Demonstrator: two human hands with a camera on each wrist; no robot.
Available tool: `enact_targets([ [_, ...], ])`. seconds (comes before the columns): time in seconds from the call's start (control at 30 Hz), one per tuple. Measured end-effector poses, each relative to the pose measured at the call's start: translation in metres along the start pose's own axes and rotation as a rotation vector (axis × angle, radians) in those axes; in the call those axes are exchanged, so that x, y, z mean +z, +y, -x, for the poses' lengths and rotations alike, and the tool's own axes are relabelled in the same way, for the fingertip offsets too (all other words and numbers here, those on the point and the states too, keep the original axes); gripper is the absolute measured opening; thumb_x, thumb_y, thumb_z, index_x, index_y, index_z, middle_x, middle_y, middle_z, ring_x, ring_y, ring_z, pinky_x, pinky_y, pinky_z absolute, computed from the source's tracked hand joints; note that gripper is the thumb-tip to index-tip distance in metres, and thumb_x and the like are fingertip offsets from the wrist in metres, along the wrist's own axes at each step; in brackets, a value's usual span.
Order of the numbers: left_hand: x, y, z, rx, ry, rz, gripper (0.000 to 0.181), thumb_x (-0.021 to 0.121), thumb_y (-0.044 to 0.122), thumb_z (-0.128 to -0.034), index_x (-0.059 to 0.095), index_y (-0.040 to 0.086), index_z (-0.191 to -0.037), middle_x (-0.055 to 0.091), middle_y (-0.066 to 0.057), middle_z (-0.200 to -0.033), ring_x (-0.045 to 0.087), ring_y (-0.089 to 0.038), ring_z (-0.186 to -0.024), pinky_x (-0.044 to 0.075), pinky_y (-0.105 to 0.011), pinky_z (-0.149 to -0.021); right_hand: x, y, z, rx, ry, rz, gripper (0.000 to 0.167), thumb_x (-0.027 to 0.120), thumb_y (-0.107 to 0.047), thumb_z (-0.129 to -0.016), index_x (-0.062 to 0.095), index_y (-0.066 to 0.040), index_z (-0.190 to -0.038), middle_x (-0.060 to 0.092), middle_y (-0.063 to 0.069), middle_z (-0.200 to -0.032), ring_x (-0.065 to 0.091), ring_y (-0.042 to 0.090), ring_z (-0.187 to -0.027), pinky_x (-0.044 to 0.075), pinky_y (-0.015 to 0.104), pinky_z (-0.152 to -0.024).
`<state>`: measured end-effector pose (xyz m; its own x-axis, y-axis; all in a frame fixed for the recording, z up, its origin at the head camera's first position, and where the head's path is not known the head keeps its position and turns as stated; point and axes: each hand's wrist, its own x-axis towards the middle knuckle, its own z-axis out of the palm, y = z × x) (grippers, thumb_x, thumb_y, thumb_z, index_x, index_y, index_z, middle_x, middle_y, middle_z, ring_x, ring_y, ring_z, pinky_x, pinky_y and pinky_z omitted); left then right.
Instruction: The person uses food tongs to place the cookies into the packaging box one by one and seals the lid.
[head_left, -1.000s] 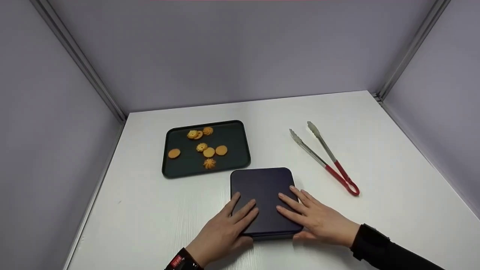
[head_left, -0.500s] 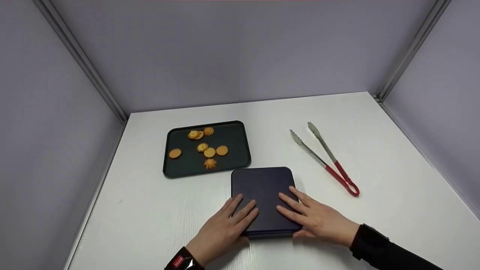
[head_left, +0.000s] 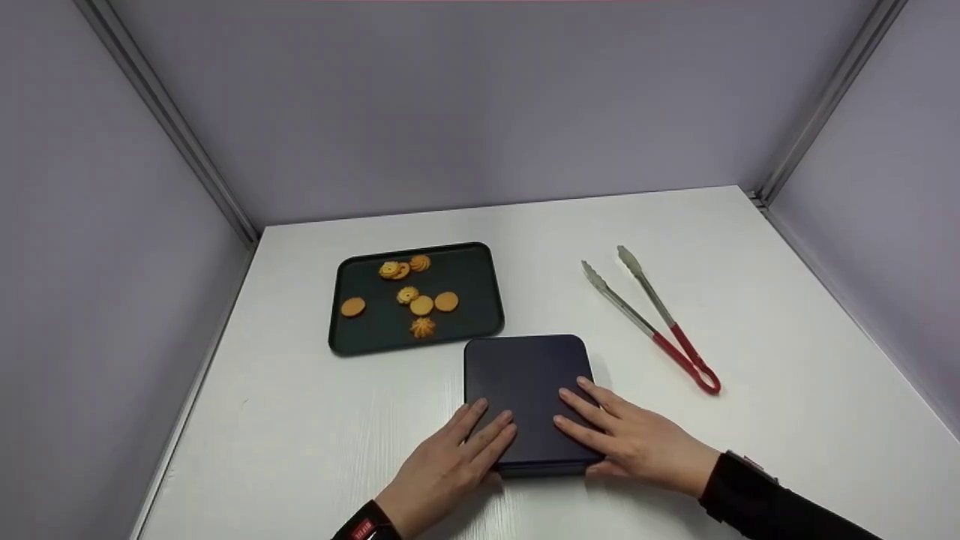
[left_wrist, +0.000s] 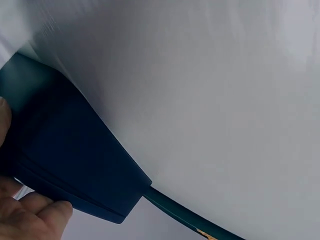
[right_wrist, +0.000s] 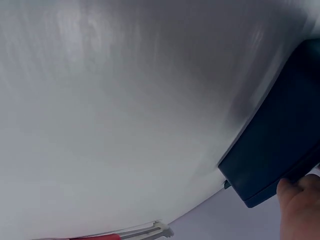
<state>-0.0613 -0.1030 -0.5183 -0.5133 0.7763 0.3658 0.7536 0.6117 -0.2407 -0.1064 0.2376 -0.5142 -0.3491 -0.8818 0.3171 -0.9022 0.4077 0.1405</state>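
A dark blue rectangular box (head_left: 529, 375) with its lid on sits near the front of the white table. My left hand (head_left: 446, 465) rests on the lid's left front part, fingers extended and the thumb low at the box's front left corner. On the opposite side, my right hand (head_left: 637, 442) lies with straight, spread fingers over the lid's right edge, its thumb low by the front right corner. In the left wrist view the side wall of the box (left_wrist: 75, 145) shows beside the fingertips (left_wrist: 60, 210). The right wrist view also catches the box (right_wrist: 280, 145), fingers at its top edge.
Behind the box to the left, a dark green tray (head_left: 469, 277) bears several cookies (head_left: 421, 305). Tongs with red handles (head_left: 682, 352) lie spread on the table (head_left: 300, 442) at right. Grey panels (head_left: 480, 105) enclose the back and sides.
The left hand's fingers have shifted slightly towards the front of the lid. The right hand stays nearly in place. The whole head view has drifted a little; tray and tongs lie as before.
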Motion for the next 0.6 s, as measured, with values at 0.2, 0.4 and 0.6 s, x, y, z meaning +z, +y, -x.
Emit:
enact_targets([
  [0.2,0.0003,0.0019,0.0016,0.006,-0.006,0.023,0.059,0.065,0.039,-0.1003,0.052,0.011,-0.151,0.054,-0.007,-0.151,0.052,-0.032,-0.137,0.045,-0.042,-0.11,-0.0007,-0.0007,0.0005,-0.016,0.009,0.012,0.071,0.062,-0.052,-0.097,0.046,-0.014,-0.155,0.042,0.018,-0.158,0.045,0.042,-0.14,0.047,0.043,-0.106],
  [0.4,-0.0002,0.0006,0.0008,0.025,-0.034,0.015,0.061,0.071,0.023,-0.0969,0.049,0.011,-0.153,0.051,-0.007,-0.153,0.05,-0.031,-0.139,0.043,-0.041,-0.112,0.0003,-0.0003,0.0014,-0.011,0.028,-0.009,0.073,0.067,-0.049,-0.095,0.047,-0.012,-0.154,0.042,0.021,-0.157,0.045,0.043,-0.14,0.032,0.038,-0.119],
  [0.6,0.0023,0.0029,0.0037,-0.01,0.011,0.066,0.059,0.069,0.033,-0.0991,0.052,0.011,-0.151,0.053,-0.007,-0.151,0.05,-0.032,-0.139,0.044,-0.042,-0.111,0.0019,-0.0012,0.0,-0.031,0.036,-0.002,0.073,0.067,-0.048,-0.095,0.047,-0.01,-0.154,0.043,0.024,-0.155,0.046,0.044,-0.138,0.023,0.037,-0.124],
])
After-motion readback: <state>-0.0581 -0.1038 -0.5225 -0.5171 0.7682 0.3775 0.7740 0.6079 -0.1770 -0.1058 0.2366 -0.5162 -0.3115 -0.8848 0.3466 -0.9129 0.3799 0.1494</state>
